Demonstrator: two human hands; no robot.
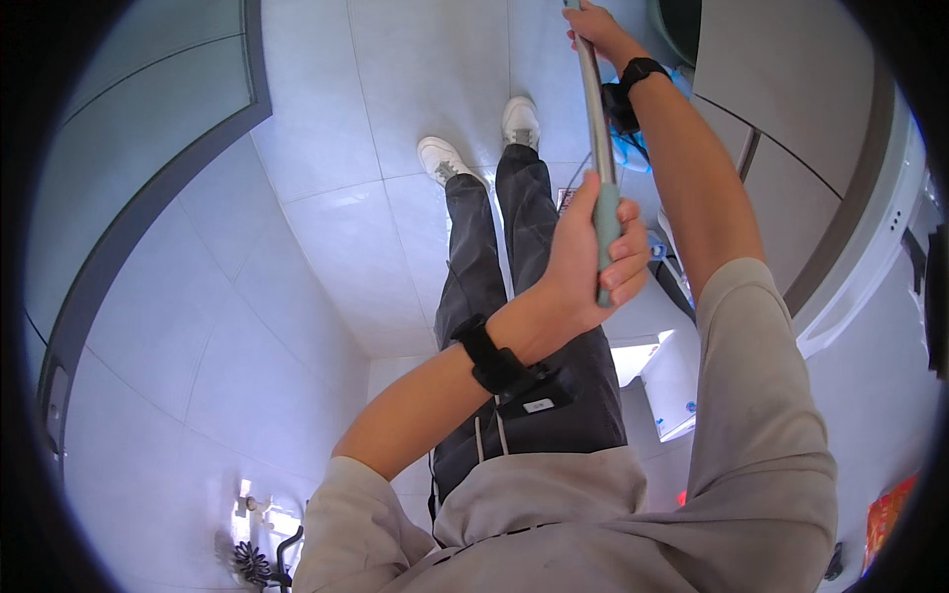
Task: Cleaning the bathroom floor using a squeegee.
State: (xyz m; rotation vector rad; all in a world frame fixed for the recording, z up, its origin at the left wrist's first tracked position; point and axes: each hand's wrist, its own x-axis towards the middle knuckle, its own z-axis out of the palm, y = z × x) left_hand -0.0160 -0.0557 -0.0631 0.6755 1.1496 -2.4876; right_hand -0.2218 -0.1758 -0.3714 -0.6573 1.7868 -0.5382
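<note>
A shiny metal pole [597, 111] runs from the top edge down to the front of my body. Its near end carries a pale green grip [607, 237]. My left hand [593, 256] is wrapped around that grip, with the thumb lying along it. Farther up, close to the top edge, my right hand [597, 30] is closed around the pole. Whatever is on the pole's far end lies outside the picture. Below the pole are my dark trousers [474, 252] and white shoes [521, 122] on a tiled floor [326, 141].
A dark-framed door [259, 67] stands at the upper left beside a tiled wall [245, 296]. On the right are a cabinet [786, 67] and the white rim of a basin [867, 289]. A dark green bin [671, 30] and a white box [671, 393] are near my right side.
</note>
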